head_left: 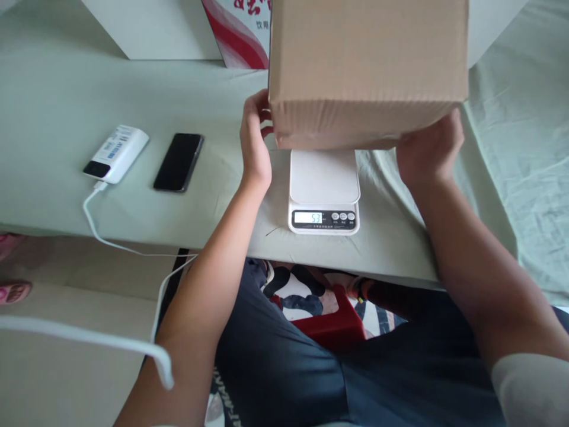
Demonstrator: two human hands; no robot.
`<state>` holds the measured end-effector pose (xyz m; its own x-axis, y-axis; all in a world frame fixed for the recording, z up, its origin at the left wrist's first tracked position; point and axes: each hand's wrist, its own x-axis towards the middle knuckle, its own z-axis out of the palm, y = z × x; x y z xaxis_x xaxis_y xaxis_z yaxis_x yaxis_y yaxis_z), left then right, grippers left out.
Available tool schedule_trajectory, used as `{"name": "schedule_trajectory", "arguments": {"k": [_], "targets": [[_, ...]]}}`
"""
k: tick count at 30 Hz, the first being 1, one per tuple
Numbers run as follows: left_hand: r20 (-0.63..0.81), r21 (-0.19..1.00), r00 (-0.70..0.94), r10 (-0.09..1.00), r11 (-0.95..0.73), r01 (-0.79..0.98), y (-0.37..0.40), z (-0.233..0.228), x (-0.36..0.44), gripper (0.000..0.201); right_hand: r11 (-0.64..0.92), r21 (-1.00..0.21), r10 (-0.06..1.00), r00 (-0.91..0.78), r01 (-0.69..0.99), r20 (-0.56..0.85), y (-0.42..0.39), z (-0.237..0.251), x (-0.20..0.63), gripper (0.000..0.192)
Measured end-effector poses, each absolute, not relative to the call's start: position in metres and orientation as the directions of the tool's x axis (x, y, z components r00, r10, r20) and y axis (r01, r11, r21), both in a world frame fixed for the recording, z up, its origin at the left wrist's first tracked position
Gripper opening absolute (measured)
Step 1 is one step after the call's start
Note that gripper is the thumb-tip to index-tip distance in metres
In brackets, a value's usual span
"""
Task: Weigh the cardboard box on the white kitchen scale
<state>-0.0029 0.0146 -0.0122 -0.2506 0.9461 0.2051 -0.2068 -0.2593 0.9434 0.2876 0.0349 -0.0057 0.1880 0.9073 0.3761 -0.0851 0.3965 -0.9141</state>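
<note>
Between my two hands is a brown cardboard box (368, 53), its near lower edge over the back of a white digital kitchen scale (324, 181). My left hand (256, 139) is closed against the box's left side, some fingers hidden behind it. At the lower right corner, my right hand (431, 145) grips the box from beneath, its fingers mostly out of sight. The scale's lit display (309, 217) reads 53. Whether the box touches the scale's plate is hidden from this angle.
Left on the pale green cloth (222, 219) lie a black smartphone (178, 162) and a white power bank (117, 154) with a white cable (91, 222) hanging over the table edge. A red-and-white carton (244, 35) and white panels stand behind. Below is a red stool (331, 323).
</note>
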Motion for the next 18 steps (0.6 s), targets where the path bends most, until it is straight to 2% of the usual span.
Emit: {"name": "schedule_trajectory", "arguments": {"k": [2, 4, 9, 13, 18], "targets": [[0.245, 0.943, -0.221, 0.944, -0.285, -0.174, 0.013, -0.012, 0.001, 0.062, 0.384, -0.913, 0.922, 0.122, -0.139, 0.369, 0.034, -0.007, 0.286, 0.05], [0.223, 0.955, -0.161, 0.961, -0.248, -0.161, 0.016, -0.016, 0.003, 0.069, 0.354, -0.924, 0.935, 0.032, -0.144, 0.353, 0.031, -0.009, 0.282, 0.06], [0.166, 0.969, -0.114, 0.98, -0.183, -0.165, 0.031, -0.031, 0.003, 0.078, 0.358, -0.913, 0.906, -0.162, -0.196, 0.391, 0.029, -0.022, 0.277, 0.06], [0.175, 0.966, -0.135, 0.975, -0.196, -0.168, 0.038, -0.037, 0.002, 0.078, 0.301, -0.928, 0.929, -0.15, -0.222, 0.337, 0.035, -0.035, 0.279, 0.059], [0.159, 0.968, -0.182, 0.97, -0.19, -0.165, 0.045, -0.046, -0.005, 0.086, 0.24, -0.948, 0.969, -0.01, -0.21, 0.247, 0.043, -0.041, 0.284, 0.057]]}}
